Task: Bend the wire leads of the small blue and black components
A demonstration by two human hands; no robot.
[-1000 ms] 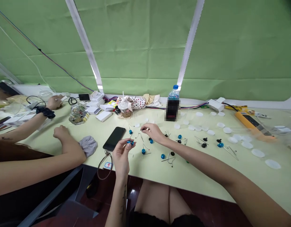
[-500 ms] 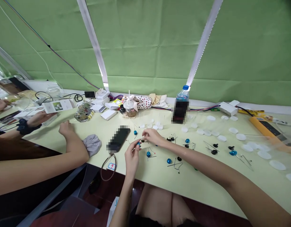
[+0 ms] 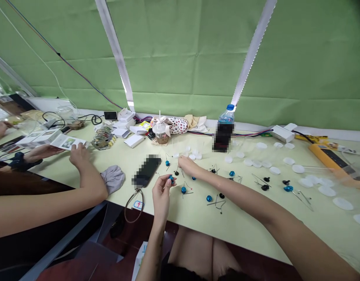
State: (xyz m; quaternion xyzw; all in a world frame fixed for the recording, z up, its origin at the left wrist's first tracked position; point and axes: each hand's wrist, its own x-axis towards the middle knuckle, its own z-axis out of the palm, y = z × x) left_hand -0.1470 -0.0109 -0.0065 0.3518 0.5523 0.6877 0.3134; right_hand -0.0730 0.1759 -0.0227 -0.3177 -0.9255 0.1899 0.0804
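Note:
My left hand point(image 3: 161, 195) is closed, pinching a small shiny blue ball point(image 3: 170, 178) between thumb and fingertips. My right hand point(image 3: 188, 166) reaches across the table with its fingers pinched on a thin bent metal wire point(image 3: 181, 171); the fingers partly hide it. Just below those fingertips lies a small black knob-like piece point(image 3: 176, 173). Another blue ball with wires point(image 3: 183, 190) rests right of my left hand, and one more blue ball point(image 3: 167, 163) lies beyond it. More blue balls point(image 3: 209, 198), black pieces point(image 3: 265, 187) and bent wires spread to the right.
A phone point(image 3: 147, 170) with a looped strap lies on the left. Behind stand a drink cup point(image 3: 160, 132) and a water bottle point(image 3: 226, 115). White discs point(image 3: 327, 191) and an orange device point(image 3: 337, 164) lie on the right. At left, another person's hands point(image 3: 78, 155) handle a printed white card point(image 3: 69, 142).
My right hand has moved slightly away from my left, uncovering the black piece and wires. My left hand still holds the blue ball. The other person's white card has been lowered toward the table.

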